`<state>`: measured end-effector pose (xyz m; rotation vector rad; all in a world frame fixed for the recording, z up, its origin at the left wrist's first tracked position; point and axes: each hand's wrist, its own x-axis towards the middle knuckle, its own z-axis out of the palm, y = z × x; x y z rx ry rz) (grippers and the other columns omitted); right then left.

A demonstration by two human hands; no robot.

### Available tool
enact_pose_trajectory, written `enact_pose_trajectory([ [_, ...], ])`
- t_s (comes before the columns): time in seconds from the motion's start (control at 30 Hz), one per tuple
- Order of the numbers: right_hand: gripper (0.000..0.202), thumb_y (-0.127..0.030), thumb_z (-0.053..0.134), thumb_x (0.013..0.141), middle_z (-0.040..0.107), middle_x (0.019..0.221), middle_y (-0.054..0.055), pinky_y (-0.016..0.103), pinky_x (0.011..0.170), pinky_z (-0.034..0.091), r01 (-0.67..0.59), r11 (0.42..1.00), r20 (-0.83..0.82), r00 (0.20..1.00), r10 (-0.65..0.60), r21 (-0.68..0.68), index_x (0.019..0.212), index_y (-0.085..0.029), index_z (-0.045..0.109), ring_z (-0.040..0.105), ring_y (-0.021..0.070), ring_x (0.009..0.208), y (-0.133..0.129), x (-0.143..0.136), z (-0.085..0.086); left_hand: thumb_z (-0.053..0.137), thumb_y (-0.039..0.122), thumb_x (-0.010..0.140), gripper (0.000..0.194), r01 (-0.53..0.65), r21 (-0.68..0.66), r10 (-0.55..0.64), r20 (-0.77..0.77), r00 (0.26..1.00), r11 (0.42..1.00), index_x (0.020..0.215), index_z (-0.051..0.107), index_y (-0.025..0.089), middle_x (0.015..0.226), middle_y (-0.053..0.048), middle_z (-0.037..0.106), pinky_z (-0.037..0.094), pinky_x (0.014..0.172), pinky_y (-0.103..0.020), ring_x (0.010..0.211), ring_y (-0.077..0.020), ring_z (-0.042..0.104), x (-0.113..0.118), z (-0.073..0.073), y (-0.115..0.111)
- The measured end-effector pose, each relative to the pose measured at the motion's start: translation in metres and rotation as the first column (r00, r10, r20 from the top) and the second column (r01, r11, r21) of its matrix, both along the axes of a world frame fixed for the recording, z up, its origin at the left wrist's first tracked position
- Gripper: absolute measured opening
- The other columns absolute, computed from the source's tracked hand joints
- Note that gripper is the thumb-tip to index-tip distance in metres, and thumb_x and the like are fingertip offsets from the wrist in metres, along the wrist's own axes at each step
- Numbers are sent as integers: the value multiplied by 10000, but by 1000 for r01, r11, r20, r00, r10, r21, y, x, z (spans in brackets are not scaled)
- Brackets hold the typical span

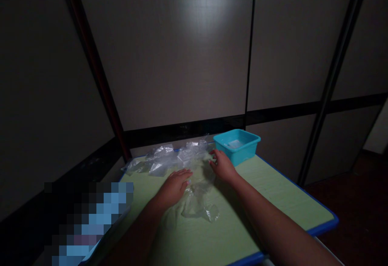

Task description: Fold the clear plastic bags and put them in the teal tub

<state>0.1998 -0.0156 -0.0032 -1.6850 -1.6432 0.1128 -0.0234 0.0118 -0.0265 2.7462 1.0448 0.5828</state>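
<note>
A thin clear plastic bag (198, 205) lies crumpled on the green tabletop, close in front of me. My left hand (176, 186) rests flat over its left part, fingers stretched out together and pointing right. To the right, my right hand (223, 167) is bent at the knuckles, with a gap showing between thumb and fingers. Its fingertips are at the far end of the clear plastic, and I see nothing gripped in them. Beyond both hands, more crumpled clear plastic bags (163, 161) spread along the back of the table.
A turquoise plastic basket (247, 151) stands at the back right, just behind my right hand, with something pale inside. The green table (291, 197) has a blue edge. Wardrobe panels (182, 76) rise close behind it. A blurred-out blue patch (103, 217) covers the lower left.
</note>
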Motion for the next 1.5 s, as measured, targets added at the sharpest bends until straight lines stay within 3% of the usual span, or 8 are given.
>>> enact_pose_trajectory([
  [0.13,186,-290,472,808,601,739,33,210,609,369,-258,962,-32,966,257,-89,848,-145,581,519,124,670,-6,-10,2,426,404,839,420,25,-61,-31,-95,995,998,1237,458,274,1317,2,440,228,1039,-338,1239,-183,341,-2,2,-2],
  [0.27,361,-408,409,841,584,647,6,184,519,349,-576,790,-191,817,544,-211,777,-119,615,477,91,561,-13,-21,-1,391,475,836,463,-33,-82,18,-186,982,996,1267,407,307,1370,4,362,201,1037,-411,1282,-204,261,-4,2,-5],
  [0.4,521,-500,300,861,567,569,8,191,481,350,-651,686,-311,758,573,-324,860,-110,644,450,85,472,-19,-25,2,326,520,840,517,-137,-104,108,-245,964,985,1314,320,313,1410,12,275,173,1018,-505,1311,-226,170,-7,2,-4],
  [0.6,512,-488,287,865,647,702,95,246,586,373,-158,917,211,946,247,-366,768,-144,653,575,167,647,-20,-17,11,323,626,783,657,-183,-105,149,-273,951,977,1337,286,273,1421,-26,238,105,1008,-561,1321,-252,111,-9,6,-5],
  [0.73,399,-412,329,863,651,847,142,273,624,370,114,956,410,912,7,-270,816,-151,627,595,223,786,-17,-12,12,376,691,715,751,-189,-75,163,-265,950,979,1324,324,254,1418,-60,250,76,1016,-548,1319,-269,111,-6,10,-9],
  [1.07,234,-267,439,810,663,866,121,238,608,378,35,946,316,946,72,-321,877,-157,635,603,192,772,-10,-4,4,396,654,740,750,-54,-178,0,-287,958,983,1363,198,286,1444,-58,158,49,1029,-507,1321,-240,122,0,13,-19],
  [1.33,205,-334,604,699,663,778,145,250,572,402,41,921,242,969,59,-387,697,-131,637,617,229,735,-6,5,0,377,681,734,740,-188,-117,150,-278,949,975,1333,306,253,1450,-112,79,82,1013,-525,1324,-275,16,2,13,-17],
  [1.5,240,-341,413,845,667,796,84,215,512,422,-128,916,82,982,172,-379,878,-164,573,618,141,583,-11,-3,8,337,614,805,613,-58,-105,33,-223,974,993,1334,280,310,1453,-38,116,48,1037,-485,1328,-229,63,3,12,-16],
])
